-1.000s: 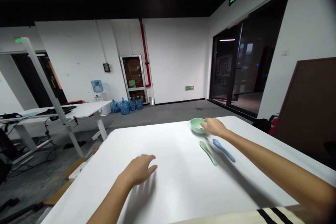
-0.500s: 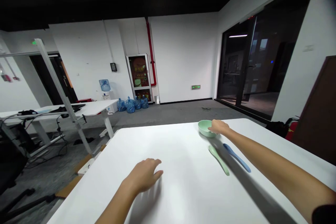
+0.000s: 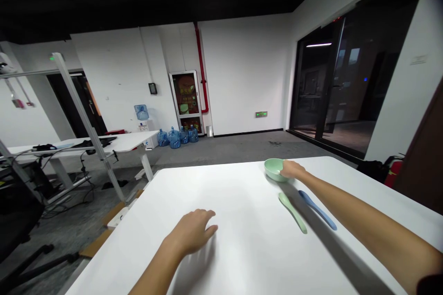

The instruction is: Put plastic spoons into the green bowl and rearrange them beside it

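Note:
A light green bowl (image 3: pixel 273 171) stands upright near the far edge of the white table (image 3: pixel 249 249). My right hand (image 3: pixel 291 169) reaches out to it and is closed on its right rim, with some fingers hidden behind the wall. Nearer to me lie a green spoon (image 3: pixel 292 213) and, to its right, a blue spoon (image 3: pixel 317 210), side by side and apart. On the left half of the table my left hand (image 3: pixel 196 230) hovers low, holding nothing, thumb and fingers apart.
Beyond the table's far edge is a grey floor with several blue water bottles (image 3: pixel 175 138) by the wall. Another white desk (image 3: pixel 134 142) and a metal post (image 3: pixel 86 120) stand at left. A dark glass door (image 3: pixel 342 83) is at the right.
My right hand's fingers have drawn in at the bowl's rim. The whole view has shifted slightly; the spoons and my left hand keep their places.

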{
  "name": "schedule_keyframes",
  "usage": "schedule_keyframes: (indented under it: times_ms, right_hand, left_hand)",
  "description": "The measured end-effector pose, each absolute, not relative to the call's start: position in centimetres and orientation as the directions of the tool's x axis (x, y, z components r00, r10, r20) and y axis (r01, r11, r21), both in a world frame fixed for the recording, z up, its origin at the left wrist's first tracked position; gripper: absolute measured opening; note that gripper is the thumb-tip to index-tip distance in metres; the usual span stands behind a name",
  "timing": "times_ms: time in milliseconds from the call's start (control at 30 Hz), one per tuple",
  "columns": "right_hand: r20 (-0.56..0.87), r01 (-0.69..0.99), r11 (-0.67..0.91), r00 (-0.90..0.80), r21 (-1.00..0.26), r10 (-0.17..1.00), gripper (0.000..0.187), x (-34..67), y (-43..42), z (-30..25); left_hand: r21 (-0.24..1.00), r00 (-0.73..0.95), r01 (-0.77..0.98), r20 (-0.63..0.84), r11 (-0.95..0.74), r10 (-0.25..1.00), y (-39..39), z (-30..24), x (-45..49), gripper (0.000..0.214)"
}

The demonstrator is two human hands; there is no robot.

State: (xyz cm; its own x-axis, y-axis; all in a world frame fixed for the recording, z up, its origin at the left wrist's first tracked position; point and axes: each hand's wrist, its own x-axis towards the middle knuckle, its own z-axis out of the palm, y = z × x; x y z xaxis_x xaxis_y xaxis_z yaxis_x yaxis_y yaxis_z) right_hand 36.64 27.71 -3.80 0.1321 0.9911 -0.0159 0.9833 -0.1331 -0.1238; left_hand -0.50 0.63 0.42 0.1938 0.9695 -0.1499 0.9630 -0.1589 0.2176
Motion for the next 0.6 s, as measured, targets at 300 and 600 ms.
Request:
schedule_keyframes:
  times_ms: [300,600]
  right_hand:
    - [0.073,0.984,-0.056,0.069,-0.171,0.995,0.032,36.9,22.8,-1.2]
    - [0.053,0.957,0.066,-0.053,-0.282,0.997,0.029,36.1,14.0,-1.2]
  left_hand:
    - [0.202,0.209,0.963,-0.136,-0.18,0.968,0.4,0.1,-0.4,0.056]
    - [0.203,0.233,0.957,-0.108,-0.208,0.967,-0.7,0.5,-0.4,0.057]
